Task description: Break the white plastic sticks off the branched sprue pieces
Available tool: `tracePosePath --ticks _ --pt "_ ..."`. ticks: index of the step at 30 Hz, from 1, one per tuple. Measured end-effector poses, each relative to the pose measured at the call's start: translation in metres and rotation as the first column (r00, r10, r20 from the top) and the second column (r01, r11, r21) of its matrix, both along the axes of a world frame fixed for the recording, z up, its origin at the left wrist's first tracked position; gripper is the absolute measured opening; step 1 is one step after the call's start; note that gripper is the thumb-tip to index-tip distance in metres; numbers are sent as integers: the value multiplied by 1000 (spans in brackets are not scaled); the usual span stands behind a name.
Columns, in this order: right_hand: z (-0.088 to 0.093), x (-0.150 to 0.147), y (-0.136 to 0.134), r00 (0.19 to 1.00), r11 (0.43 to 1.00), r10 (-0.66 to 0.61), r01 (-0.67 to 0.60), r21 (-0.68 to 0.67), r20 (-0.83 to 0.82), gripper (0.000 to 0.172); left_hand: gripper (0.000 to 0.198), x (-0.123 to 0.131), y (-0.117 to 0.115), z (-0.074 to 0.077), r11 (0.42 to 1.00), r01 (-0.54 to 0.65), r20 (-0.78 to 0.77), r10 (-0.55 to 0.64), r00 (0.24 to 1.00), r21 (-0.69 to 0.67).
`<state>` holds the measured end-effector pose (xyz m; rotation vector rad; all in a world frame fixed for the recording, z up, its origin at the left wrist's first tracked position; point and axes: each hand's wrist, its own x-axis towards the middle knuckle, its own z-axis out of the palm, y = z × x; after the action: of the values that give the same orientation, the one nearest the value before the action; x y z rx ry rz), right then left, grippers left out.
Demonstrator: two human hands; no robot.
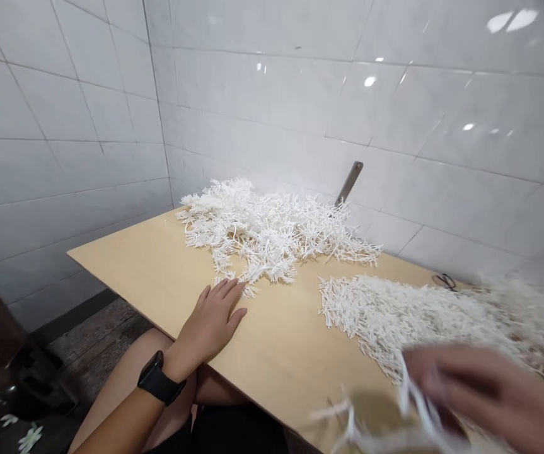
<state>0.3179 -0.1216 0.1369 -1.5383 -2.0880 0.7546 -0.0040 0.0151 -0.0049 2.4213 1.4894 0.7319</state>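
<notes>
My left hand [217,318], a black watch at its wrist, rests palm down on the wooden board [134,258]. Its fingers lie spread, and the tips reach the near edge of a loose white pile of branching strands [272,233]. At the lower right my right hand [480,391] is blurred by motion, its fingers curled round white strands [413,397] that hang below and to the left. Behind it lies a long, denser heap of short white strands [408,312].
A metal bar [350,183] stands tilted against the tiled wall behind the loose pile. Small black-handled scissors or a loop [444,280] lie by the wall. A blurred round brownish thing [376,413] is near my right hand. White pieces [30,436] lie on the floor.
</notes>
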Motion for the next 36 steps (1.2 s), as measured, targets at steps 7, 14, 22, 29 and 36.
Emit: tracePosePath --ticks 7,14,22,29,36 --pt "101 15 189 895 785 -438 426 450 -82 37 40 -4 1 -3 998 -17 6 17 1000 55" --pt "19 -7 215 897 799 -437 353 487 65 39 42 0 -6 1 994 -111 61 109 992 23" --pt "-78 -98 148 901 834 148 -335 438 408 36 30 1 -8 6 989 -149 137 148 979 -6" --pt "-101 -115 182 768 831 25 -372 414 640 35 29 -11 -7 15 980 -163 469 198 861 -116" --pt "-102 -124 203 706 819 13 -414 398 708 15 27 -46 -7 32 907 -396 695 378 611 -145"
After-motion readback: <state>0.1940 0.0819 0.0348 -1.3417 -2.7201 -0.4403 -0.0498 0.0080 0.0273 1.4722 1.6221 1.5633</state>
